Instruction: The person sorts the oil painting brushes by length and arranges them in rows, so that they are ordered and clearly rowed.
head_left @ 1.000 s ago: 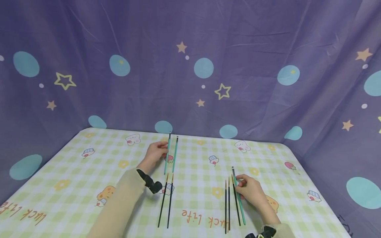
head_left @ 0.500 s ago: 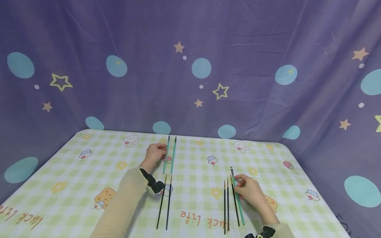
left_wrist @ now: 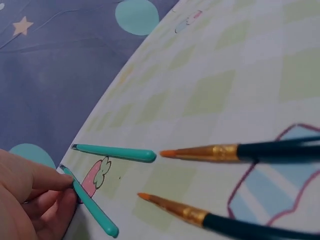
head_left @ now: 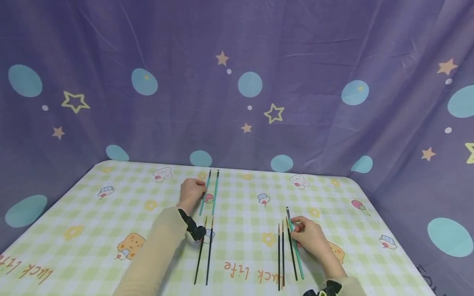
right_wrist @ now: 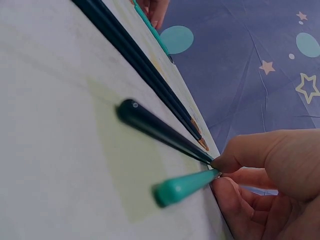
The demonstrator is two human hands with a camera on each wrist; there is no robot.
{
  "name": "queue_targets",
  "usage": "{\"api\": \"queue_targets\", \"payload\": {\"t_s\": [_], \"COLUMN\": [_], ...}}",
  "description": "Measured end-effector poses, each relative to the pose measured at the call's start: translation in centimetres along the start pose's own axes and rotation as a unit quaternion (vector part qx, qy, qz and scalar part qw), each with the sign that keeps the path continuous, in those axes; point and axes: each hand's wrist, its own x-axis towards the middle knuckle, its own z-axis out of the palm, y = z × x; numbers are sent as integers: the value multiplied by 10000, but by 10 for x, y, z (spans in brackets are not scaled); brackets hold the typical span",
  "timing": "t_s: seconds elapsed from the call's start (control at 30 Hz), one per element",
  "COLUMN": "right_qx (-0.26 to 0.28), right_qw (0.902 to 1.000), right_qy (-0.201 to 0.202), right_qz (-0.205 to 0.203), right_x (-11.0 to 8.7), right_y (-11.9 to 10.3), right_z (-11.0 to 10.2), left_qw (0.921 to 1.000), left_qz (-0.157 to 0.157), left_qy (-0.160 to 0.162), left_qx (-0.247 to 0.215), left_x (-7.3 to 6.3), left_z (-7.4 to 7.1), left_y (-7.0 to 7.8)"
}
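Note:
At the far left of the table, my left hand [head_left: 191,192] pinches a turquoise paintbrush [left_wrist: 94,208] near its dark ferrule. A second turquoise paintbrush [head_left: 215,192] lies just right of it. Two dark-handled paintbrushes, one of them the outer brush [head_left: 209,255], lie nearer me with orange tips pointing away. My right hand [head_left: 310,235] holds another turquoise paintbrush [right_wrist: 182,187] between thumb and fingers, at the right group. Against it lies a dark paintbrush [right_wrist: 155,125], whose tip end is hidden by the thumb. Two more dark paintbrushes [head_left: 279,263] lie side by side to the left.
A green-and-white checked cloth [head_left: 244,230] with printed cakes and flowers covers the table. Behind the table's back edge hangs a purple curtain [head_left: 177,102] with stars and blue dots. A black wrist camera [head_left: 194,227] sits close above the left dark brushes.
The turquoise brush in my left hand has lowered at its far tip, and its near end has swung left. My right hand stays nearly where it was.

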Motion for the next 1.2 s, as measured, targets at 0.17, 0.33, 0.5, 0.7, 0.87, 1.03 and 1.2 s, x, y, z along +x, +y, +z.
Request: {"api": "queue_targets", "payload": {"t_s": [0.17, 0.33, 0.5, 0.7, 0.87, 1.03, 1.2], "right_qx": [-4, -25, 5, -23, -13, -40, -64], "right_qw": [10000, 10000, 10000, 10000, 10000, 10000, 10000], "right_qy": [3, 10, -35, -4, 2, -9, -20], "right_qz": [-8, 8, 28, -11, -8, -16, -41], "right_x": [0, 0, -1, -1, -1, -1, -1], "right_y": [0, -1, -1, -2, -4, -2, -1], "right_z": [0, 0, 1, -1, -2, -2, -1], "left_qw": [9999, 9998, 9998, 9998, 9984, 9980, 9923], "left_qz": [-90, -111, -120, -57, -97, 13, 117], "left_qy": [-26, -31, -8, -16, -65, -120, -475], "left_qx": [108, 158, 181, -169, -558, -620, -1139], "left_x": [1, 1, 1, 3, 3, -4, -19], "left_z": [0, 1, 2, 3, 1, -3, -2], "left_y": [-1, -2, -5, -7, -7, -2, 6]}}
